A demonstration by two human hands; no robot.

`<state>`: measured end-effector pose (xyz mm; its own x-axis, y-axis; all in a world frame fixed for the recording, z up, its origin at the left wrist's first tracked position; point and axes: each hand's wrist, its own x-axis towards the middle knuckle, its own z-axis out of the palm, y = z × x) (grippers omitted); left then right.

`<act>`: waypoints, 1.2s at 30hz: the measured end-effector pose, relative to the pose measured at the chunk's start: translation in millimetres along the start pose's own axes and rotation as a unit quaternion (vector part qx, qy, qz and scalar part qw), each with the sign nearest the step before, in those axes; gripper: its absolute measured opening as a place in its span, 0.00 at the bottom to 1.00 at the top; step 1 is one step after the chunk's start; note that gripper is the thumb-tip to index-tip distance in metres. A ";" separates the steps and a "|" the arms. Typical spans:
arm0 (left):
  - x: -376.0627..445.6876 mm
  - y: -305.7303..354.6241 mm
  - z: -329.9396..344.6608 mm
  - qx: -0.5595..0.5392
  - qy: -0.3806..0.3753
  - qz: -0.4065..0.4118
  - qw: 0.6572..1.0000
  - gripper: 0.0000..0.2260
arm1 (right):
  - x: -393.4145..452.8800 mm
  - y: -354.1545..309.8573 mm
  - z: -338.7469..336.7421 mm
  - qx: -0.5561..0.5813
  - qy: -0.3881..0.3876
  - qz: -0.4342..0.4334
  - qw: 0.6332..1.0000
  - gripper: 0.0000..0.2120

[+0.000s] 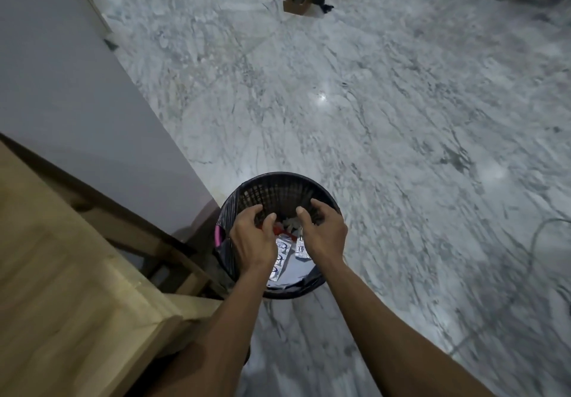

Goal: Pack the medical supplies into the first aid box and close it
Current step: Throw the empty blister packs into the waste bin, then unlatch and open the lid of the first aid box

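Your hands, left [251, 239] and right [324, 233], hover half-curled and empty over the bin [278, 189] (foil packets [282, 254] lie lengthwise toward you, contents blurred).

Both hands cover part of the wastebasket [279, 191] contents; foil packets [281, 256] show only partly. Far cardboard boxes [298, 1] are blurred, cut by the top edge.

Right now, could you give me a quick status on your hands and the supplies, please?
Both hands, left hand and right hand, over the black mesh bin, fingers curled, grip unclear. Foil packets inside the bin. First aid box not in view.
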<state>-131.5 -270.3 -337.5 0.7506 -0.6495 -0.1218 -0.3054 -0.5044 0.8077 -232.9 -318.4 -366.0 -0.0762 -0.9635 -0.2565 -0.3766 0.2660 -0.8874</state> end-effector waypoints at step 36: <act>-198.0 110.1 -314.7 -0.126 0.208 0.214 0.946 0.13 | -291.0 -231.7 -114.1 0.191 -0.173 -0.244 0.935 0.14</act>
<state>-129.4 -18.1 -42.9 0.7713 -0.4573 0.4427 -0.5232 -0.0594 0.8502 -228.8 -102.9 -42.0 0.3461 -0.9235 0.1650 0.0735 -0.1487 -0.9862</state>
